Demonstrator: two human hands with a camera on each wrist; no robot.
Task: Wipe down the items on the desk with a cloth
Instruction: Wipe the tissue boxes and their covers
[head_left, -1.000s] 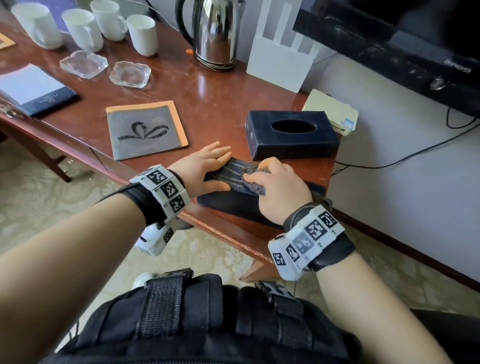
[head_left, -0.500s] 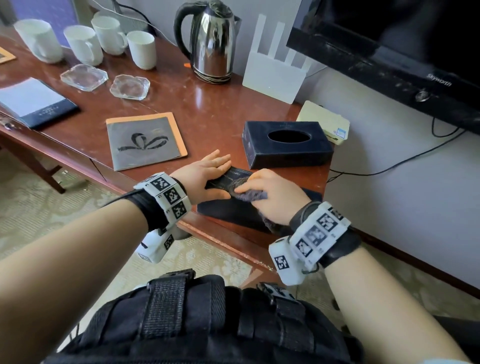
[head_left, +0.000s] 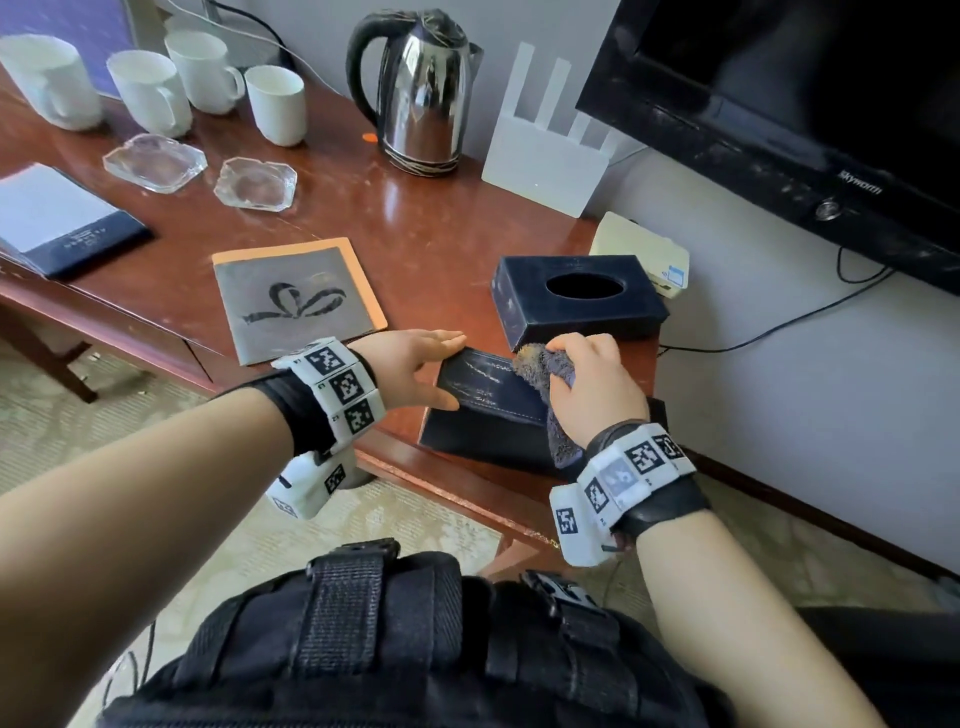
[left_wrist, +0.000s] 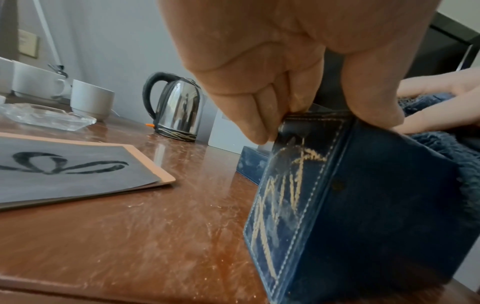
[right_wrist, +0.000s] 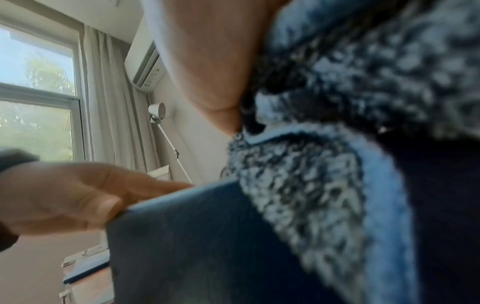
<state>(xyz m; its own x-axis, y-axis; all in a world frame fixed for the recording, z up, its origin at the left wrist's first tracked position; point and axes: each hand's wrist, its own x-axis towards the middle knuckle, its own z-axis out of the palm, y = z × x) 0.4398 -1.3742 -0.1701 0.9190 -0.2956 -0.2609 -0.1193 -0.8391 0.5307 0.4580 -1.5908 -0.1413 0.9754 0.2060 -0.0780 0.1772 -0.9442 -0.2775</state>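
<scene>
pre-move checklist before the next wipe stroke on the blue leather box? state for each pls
1. Left hand steadies the blue leather box, fingers and thumb pinching its top edge: ok.
2. Right hand grips the grey-blue cloth: ok.
3. Cloth touches the box top: ok.
4. Box seated on the desk: not ok, it looks tilted and sits near the front edge.
5. Tissue box clear of the stroke path: cannot tell, it stands close behind.
6. Box surface clean: not ok, pale streaks show on its top and on the end face in the left wrist view.
</scene>
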